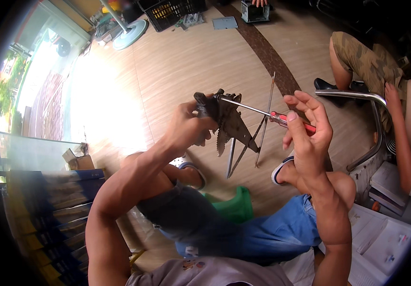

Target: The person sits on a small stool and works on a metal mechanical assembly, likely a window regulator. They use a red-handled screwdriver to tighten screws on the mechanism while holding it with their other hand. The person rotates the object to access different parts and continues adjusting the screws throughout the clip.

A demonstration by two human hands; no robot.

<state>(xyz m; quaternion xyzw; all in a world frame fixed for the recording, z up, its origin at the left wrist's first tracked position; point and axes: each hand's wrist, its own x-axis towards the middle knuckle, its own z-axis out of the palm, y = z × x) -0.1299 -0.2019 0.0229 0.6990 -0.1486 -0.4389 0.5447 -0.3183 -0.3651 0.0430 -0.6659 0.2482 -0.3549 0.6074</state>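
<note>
My left hand (193, 121) is closed around the black motor end of a car window regulator (231, 124), holding it up above the floor. The regulator has a toothed metal sector, a flat plate and long thin arms that cross and hang down. In my right hand (308, 128) is a screwdriver (248, 107) with a red handle, held lightly between thumb and fingers. Its steel shaft points left, and the tip meets the regulator close to the black part. Whether the tip sits in a screw I cannot tell.
Below my hands stands a low green plastic stool (236, 205) between my legs. At right a person in camouflage shorts (367, 57) sits by a curved metal rail (358, 94). Far off are a black crate (167, 16), a round stand base (131, 35) and a grey metal box (255, 13).
</note>
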